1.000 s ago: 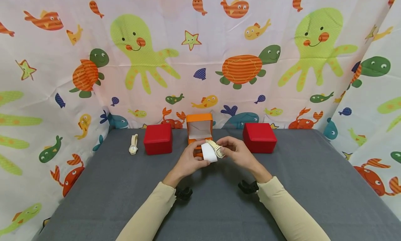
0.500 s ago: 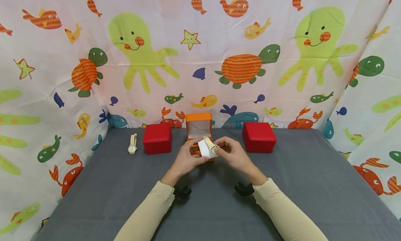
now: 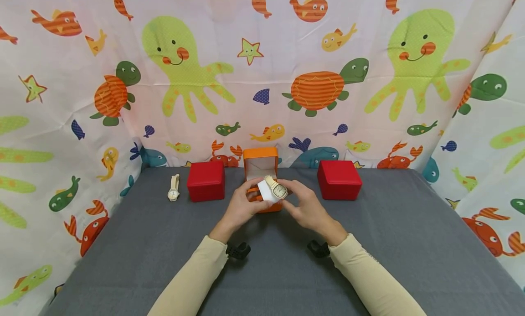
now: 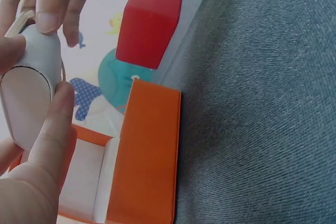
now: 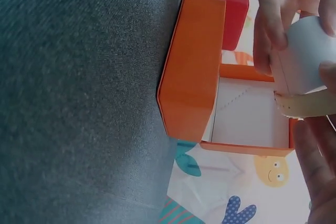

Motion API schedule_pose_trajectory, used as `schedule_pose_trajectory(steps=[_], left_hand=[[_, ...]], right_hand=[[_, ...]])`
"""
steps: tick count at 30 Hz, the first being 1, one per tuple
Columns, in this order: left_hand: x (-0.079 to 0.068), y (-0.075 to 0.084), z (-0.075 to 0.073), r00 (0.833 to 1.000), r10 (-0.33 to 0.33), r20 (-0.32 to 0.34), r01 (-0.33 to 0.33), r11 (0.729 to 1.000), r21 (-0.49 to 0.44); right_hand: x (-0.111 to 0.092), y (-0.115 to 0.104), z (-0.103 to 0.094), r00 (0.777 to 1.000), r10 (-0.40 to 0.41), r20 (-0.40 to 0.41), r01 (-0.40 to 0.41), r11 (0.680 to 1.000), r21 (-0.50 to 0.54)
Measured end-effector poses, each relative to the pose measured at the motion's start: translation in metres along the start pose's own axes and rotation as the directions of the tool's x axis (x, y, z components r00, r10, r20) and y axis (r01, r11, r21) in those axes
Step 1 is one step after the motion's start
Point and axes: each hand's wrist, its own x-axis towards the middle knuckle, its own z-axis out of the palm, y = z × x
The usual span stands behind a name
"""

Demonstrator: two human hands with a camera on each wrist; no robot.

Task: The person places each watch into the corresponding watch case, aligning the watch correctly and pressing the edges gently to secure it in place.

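Observation:
My left hand (image 3: 239, 206) grips a white watch cushion (image 3: 265, 192) between thumb and fingers, above the front of an open orange watch box (image 3: 261, 158). A wristwatch (image 3: 280, 191) with a cream strap lies across the cushion, its dial turned up. My right hand (image 3: 309, 209) pinches the watch from the right, thumb near the dial. In the left wrist view the flat end of the cushion (image 4: 26, 98) shows, with right-hand fingertips (image 4: 48, 19) on its top. The right wrist view shows the strap (image 5: 310, 104) against the cushion's edge; fingers hide part of the watch.
Red boxes stand shut on both sides of the orange one, one left (image 3: 206, 181) and one right (image 3: 339, 180). Another cream-strapped watch (image 3: 173, 188) lies at the far left of the grey cloth (image 3: 266, 270). A patterned curtain (image 3: 262, 115) hangs behind.
The cushion and watch have moved slightly left and up, and the watch has turned so its dial shows more fully. The right hand has moved left with it; the left hand keeps its grip.

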Motion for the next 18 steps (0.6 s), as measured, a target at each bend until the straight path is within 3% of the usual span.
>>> schedule_pose_trajectory(steps=[6,18], left_hand=[[-0.0013,-0.0018,0.0017,0.998,0.036,-0.043,-0.036,0.999,-0.007],[-0.0041,0.0003,0.0034,1.000,0.013,-0.021,-0.012,1.000,0.006]], right_hand=[[-0.0011,-0.0004,0.0012,1.000,0.003,-0.027,-0.003,1.000,-0.017],[-0.0025,-0.0015,0.0037,0.998,-0.022,-0.052,0.020,0.999,-0.046]])
